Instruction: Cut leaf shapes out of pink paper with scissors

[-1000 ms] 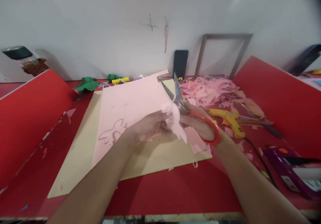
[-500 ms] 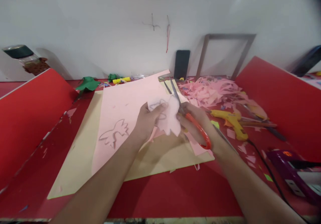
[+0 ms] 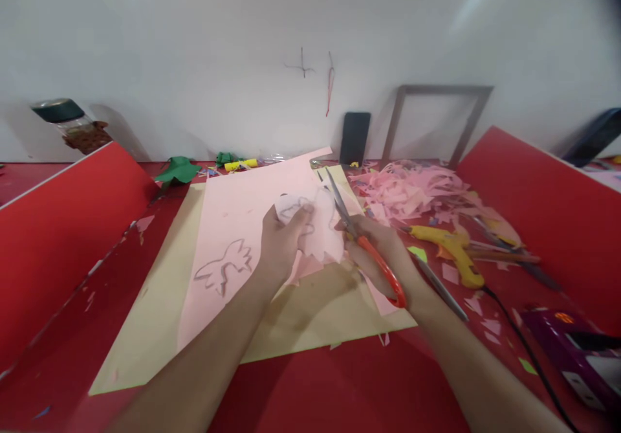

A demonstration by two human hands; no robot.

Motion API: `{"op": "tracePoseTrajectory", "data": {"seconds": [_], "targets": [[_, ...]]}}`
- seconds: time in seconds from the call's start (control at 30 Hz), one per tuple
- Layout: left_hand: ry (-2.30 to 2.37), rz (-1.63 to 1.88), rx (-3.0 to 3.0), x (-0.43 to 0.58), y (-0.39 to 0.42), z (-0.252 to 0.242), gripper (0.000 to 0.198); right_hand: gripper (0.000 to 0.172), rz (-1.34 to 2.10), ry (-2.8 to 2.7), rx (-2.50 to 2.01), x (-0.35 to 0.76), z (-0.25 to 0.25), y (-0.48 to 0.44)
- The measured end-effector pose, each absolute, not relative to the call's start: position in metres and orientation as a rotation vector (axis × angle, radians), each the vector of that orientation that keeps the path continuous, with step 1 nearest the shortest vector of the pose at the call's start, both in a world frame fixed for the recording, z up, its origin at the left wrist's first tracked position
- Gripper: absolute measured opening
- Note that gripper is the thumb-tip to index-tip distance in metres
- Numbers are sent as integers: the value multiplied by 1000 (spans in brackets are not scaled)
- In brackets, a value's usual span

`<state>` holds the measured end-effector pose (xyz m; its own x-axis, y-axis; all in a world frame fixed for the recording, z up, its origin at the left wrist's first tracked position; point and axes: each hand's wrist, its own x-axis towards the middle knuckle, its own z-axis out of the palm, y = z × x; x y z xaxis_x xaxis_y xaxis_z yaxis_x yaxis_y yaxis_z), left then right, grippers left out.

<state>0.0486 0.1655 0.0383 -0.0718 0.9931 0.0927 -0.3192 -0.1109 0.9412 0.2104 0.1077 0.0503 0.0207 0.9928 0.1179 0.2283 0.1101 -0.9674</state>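
My left hand [image 3: 282, 239] pinches a small pale paper cutout [image 3: 320, 239] with scalloped edges and pencil lines on it. In my right hand [image 3: 376, 245] is a pair of scissors [image 3: 345, 213] with orange handles, its blades parted and pointing away from me beside the cutout's right edge. Beneath my hands lies a large pink paper sheet [image 3: 242, 210], bearing a drawn winged outline [image 3: 224, 268] at its left. That sheet rests on a cream board [image 3: 150, 320]. Part of the cutout is hidden by my left fingers.
Pink paper shreds [image 3: 402, 187] are heaped at the back right. A yellow glue gun [image 3: 451, 248] with a black cord lies right of my hand. Red panels [image 3: 543, 219] stand on both sides. A phone [image 3: 355, 138] and a grey frame [image 3: 395, 119] lean against the wall.
The scissors have moved slightly away from the cutout's edge, and the cutout has shifted a little left with my left hand. The whole view has tilted up slightly.
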Motion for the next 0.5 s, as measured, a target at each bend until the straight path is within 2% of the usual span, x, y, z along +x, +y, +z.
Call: {"op": "tracePoseTrajectory", "data": {"seconds": [0.5], "targets": [[901,1436,1146,44,163,46,31,32,981,-1427,-1324,211,49,108]]}}
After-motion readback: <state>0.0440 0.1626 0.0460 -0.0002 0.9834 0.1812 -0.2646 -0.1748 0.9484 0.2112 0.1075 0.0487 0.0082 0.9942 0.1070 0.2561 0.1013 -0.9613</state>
